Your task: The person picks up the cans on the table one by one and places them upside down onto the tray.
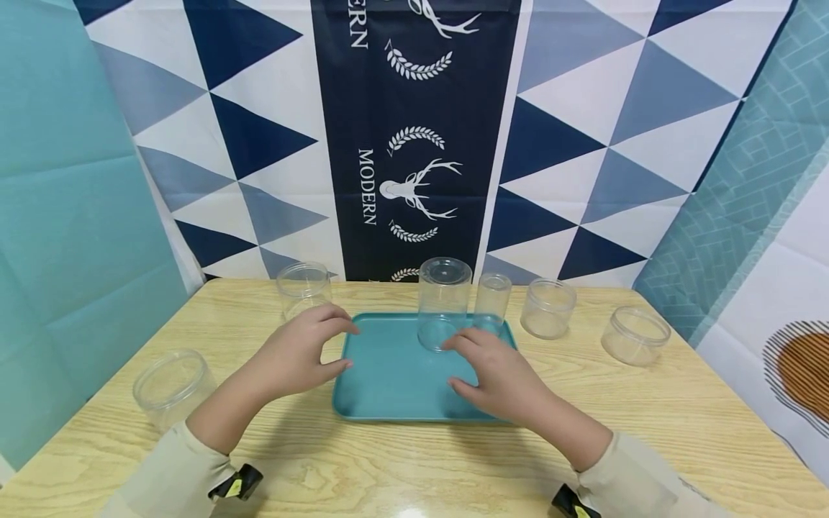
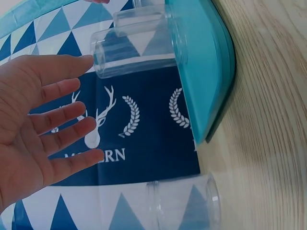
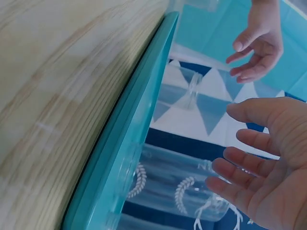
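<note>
A teal rectangular tray (image 1: 395,381) lies on the wooden table. On its back part stands a tall clear plastic jar (image 1: 444,298), and a slimmer clear jar (image 1: 494,298) is beside it at the back right corner. My left hand (image 1: 304,352) hovers by the tray's left edge, fingers spread apart and palm bare in the left wrist view. Over the right part of the tray is my right hand (image 1: 495,374), its fingers loosely bent with nothing between them, overlapping the lower part of the tall jar's side. The two hands face each other across the tray.
Two wide clear jars stand to the left, one at the back (image 1: 304,284) and one nearer the front (image 1: 170,385). Right of the tray are two short clear jars, an inner one (image 1: 548,309) and an outer one (image 1: 636,334). A patterned cloth (image 1: 408,144) hangs behind the table.
</note>
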{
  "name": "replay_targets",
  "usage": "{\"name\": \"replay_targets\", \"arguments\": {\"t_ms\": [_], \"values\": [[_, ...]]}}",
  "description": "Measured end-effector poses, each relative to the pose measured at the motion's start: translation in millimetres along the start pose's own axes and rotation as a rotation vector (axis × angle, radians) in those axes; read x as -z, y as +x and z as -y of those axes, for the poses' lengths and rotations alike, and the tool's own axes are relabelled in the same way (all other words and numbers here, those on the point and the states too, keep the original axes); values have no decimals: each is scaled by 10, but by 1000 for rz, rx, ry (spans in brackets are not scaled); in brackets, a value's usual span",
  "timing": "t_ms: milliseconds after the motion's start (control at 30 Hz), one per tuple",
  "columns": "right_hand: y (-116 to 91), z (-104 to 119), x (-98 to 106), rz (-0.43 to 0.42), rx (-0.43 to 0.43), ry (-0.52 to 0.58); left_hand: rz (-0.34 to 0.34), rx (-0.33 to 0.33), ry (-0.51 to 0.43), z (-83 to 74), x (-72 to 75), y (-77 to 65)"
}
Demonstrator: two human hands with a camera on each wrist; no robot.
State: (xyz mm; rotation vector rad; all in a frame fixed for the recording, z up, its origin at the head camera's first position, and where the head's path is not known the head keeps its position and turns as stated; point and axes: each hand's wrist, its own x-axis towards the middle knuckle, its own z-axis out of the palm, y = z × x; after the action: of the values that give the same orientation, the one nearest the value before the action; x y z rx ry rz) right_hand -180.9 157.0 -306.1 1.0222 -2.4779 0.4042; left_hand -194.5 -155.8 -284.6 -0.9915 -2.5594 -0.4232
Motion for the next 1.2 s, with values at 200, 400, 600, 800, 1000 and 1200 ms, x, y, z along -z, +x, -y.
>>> {"name": "replay_targets", "arguments": {"t_ms": [200, 400, 600, 800, 1000, 1200], "values": [[55, 87, -29, 6, 35, 9, -6, 31, 31, 55, 75, -100], [95, 167, -73, 22, 64, 15, -8, 70, 42, 91, 178, -210], [139, 254, -85, 34, 101, 44, -28, 84, 52, 123, 269, -308], [225, 351, -103, 76, 125, 57, -49, 103, 68, 151, 349, -420], [312, 453, -142, 102, 153, 86, -41, 130, 80, 196, 434, -535], [378, 516, -186, 110, 167, 111, -14, 133, 87, 275, 524, -587]]}}
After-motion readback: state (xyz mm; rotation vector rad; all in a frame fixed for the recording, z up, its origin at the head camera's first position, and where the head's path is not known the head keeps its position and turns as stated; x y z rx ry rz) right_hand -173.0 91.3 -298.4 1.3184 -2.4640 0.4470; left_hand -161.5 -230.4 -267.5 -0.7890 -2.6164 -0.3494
